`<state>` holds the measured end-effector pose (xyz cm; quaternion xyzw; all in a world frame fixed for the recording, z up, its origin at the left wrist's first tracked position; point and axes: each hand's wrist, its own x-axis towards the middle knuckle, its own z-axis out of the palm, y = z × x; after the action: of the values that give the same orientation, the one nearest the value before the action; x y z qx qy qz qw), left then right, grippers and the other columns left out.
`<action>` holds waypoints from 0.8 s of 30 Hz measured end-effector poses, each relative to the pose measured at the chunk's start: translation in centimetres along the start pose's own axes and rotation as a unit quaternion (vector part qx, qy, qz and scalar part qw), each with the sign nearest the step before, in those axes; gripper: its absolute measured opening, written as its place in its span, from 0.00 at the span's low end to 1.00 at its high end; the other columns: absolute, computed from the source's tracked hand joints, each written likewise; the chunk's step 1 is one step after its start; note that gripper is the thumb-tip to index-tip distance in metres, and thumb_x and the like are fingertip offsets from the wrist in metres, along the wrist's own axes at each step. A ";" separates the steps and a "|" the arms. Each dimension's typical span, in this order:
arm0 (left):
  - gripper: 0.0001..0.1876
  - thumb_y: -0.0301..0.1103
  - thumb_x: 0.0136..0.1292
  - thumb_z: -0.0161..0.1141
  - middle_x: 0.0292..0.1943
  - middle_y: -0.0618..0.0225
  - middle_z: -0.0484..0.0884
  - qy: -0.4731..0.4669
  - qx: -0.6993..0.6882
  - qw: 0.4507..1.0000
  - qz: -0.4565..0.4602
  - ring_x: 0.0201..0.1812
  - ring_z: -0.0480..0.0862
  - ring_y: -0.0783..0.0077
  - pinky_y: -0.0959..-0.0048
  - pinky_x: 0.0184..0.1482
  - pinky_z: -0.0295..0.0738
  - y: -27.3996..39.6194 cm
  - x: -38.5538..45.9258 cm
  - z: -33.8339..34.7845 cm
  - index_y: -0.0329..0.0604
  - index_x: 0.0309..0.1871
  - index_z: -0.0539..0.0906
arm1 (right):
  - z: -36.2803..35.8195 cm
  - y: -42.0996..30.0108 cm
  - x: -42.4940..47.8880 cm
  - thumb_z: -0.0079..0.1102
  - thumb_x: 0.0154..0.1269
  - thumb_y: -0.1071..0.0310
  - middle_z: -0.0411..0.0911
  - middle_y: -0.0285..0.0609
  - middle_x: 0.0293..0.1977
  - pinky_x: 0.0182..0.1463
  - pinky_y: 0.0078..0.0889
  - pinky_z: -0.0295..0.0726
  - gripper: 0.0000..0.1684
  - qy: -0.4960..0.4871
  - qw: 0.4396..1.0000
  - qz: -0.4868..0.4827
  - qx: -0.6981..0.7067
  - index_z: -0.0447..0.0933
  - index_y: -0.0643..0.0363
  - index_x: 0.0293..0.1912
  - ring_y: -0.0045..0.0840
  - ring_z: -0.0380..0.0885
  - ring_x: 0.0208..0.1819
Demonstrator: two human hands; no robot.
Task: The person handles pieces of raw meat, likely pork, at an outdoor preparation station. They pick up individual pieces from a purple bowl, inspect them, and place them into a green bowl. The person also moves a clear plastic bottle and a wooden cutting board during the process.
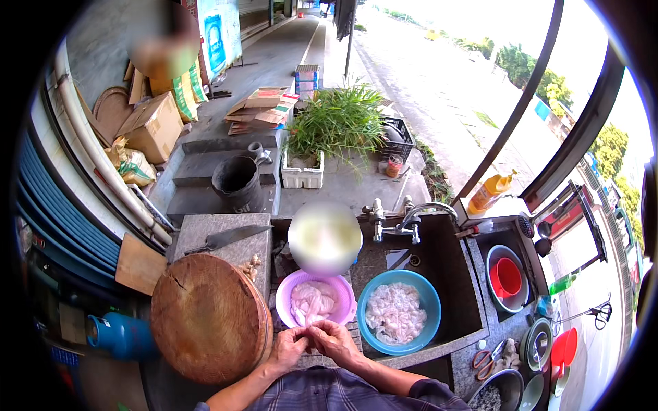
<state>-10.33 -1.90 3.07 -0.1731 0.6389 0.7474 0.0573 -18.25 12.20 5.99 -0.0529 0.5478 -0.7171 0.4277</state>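
My left hand (289, 348) and my right hand (334, 340) meet at the near rim of a pink plastic basket (347, 293). Between their fingertips they pinch one end of a pale, pinkish strip of raw meat or offal (312, 303), whose rest lies in the basket. Just right of the basket, a blue plastic basin (436, 303) holds a heap of similar pale pieces (396, 312). Left of my hands stands a thick round wooden chopping block (205, 318). Behind it a cleaver (236, 237) lies on a stone slab. A blurred round patch hides what lies beyond the basket.
A stone sink (447, 257) with a metal faucet (408, 226) lies ahead and right. Ginger (250, 267) is beside the block. Scissors (485, 359) and bowls lie at the right. A blue gas cylinder (121, 336) is left, a black bucket (236, 180) ahead.
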 end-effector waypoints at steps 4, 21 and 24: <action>0.07 0.27 0.69 0.55 0.31 0.69 0.83 0.029 -0.106 0.994 -0.027 0.31 0.80 0.81 0.80 0.34 0.74 0.1 -0.2 0.6 0.35 0.45 0.81 | -0.4 -0.1 0.3 0.55 0.73 0.61 0.73 0.30 0.24 0.24 0.15 0.66 0.14 -0.020 1.000 0.005 0.008 0.74 0.61 0.50 0.10 0.68 0.22; 0.06 0.29 0.69 0.57 0.29 0.67 0.84 0.008 -0.161 0.974 -0.159 0.29 0.81 0.78 0.80 0.33 0.76 1.0 0.6 0.8 0.38 0.43 0.82 | -3.1 0.7 -1.2 0.60 0.69 0.69 0.84 0.42 0.38 0.37 0.22 0.80 0.14 0.069 0.987 -0.136 -0.058 0.74 0.63 0.52 0.21 0.82 0.35; 0.09 0.32 0.71 0.55 0.28 0.71 0.82 -0.025 -0.038 0.990 -0.136 0.29 0.78 0.83 0.82 0.33 0.72 1.4 0.5 0.9 0.36 0.43 0.83 | -2.6 0.0 -0.6 0.62 0.66 0.70 0.83 0.40 0.34 0.38 0.28 0.79 0.05 0.076 0.904 -0.315 -0.279 0.80 0.59 0.40 0.25 0.82 0.35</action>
<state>-11.41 -1.33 4.35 -0.2423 0.5787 0.7604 0.1678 -19.25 14.56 5.18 -0.2852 0.7113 -0.6340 0.1042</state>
